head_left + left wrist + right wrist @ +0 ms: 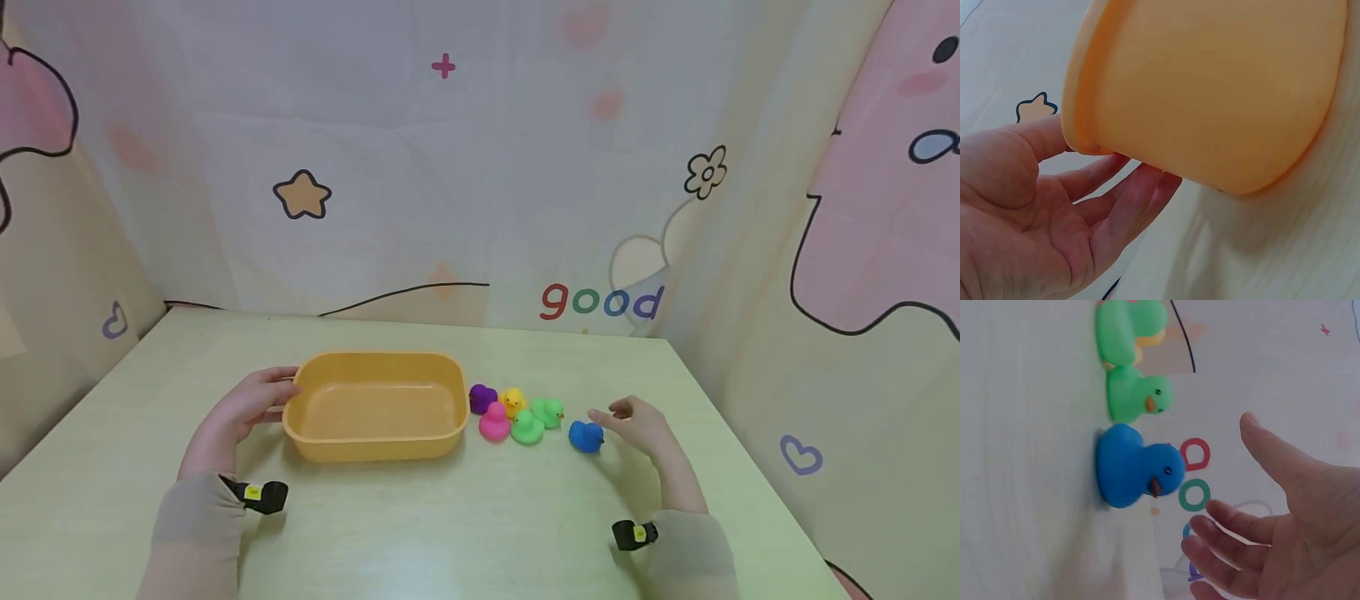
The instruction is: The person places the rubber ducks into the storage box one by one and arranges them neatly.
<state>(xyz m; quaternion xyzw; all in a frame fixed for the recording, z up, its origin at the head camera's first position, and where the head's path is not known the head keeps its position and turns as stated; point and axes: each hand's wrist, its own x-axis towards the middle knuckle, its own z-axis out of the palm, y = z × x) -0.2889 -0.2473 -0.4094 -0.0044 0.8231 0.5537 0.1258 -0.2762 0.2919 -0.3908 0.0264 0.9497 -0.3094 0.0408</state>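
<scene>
My left hand [251,402] is at the left end of a yellow plastic basin [375,450]. In the left wrist view, its thumb [1047,137] reaches over the rim and the tip is hidden; the other fingers lie against the outside of the wall. My right hand [637,425] hovers just right of a blue rubber duck [585,437], apart from it, with fingers spread in the right wrist view. Left of the blue duck, a cluster of small rubber ducks sits beside the basin: purple [482,399], yellow [513,402], pink [494,423] and two green ones [528,427].
The basin and ducks stand on a pale wooden table [420,533]. Printed cloth [450,167] hangs behind the table and along both sides. A small black camera is strapped to each wrist. The inside of the basin shows only its bare floor.
</scene>
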